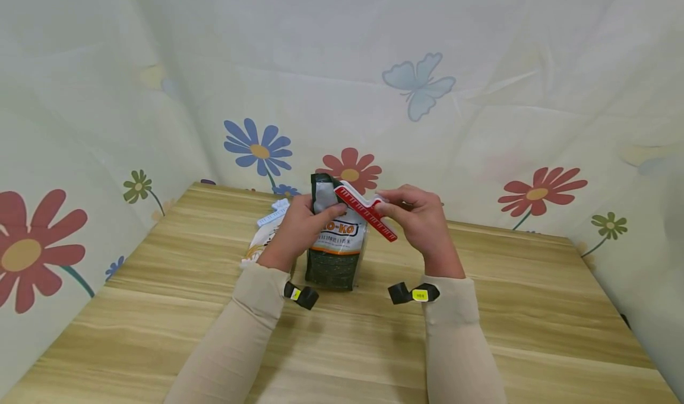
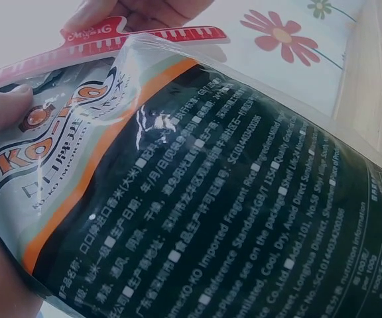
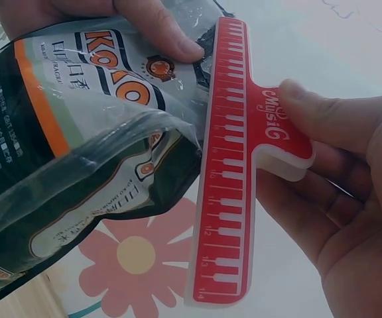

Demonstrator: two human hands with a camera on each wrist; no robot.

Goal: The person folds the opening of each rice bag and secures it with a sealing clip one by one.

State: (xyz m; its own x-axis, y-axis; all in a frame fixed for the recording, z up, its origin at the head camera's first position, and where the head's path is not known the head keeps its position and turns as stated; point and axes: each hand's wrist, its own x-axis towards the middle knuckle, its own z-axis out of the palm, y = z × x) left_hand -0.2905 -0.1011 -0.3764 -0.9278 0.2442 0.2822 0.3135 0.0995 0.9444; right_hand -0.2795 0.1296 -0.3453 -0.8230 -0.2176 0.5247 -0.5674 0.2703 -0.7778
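A dark green and silver KO-KO rice bag [image 1: 332,267] stands upright on the wooden table, its top folded over. My left hand [image 1: 304,223] grips the bag's upper left side, with the thumb across the front. Between thumb and fingers, my right hand [image 1: 419,217] pinches the handle of a long red and white clip [image 3: 227,165] printed with piano keys and ruler marks. The clip lies slanted across the bag's folded top edge, close to the left thumb [image 3: 188,50]. In the left wrist view, the bag's printed side panel [image 2: 197,172] fills most of the picture.
Behind my left forearm lies a white bag [image 1: 262,237] with a light blue clip [image 1: 272,215] at its top. The wood-grain table [image 1: 523,297] extends to both sides. A flowered curtain [image 1: 331,83] hangs along its back edge.
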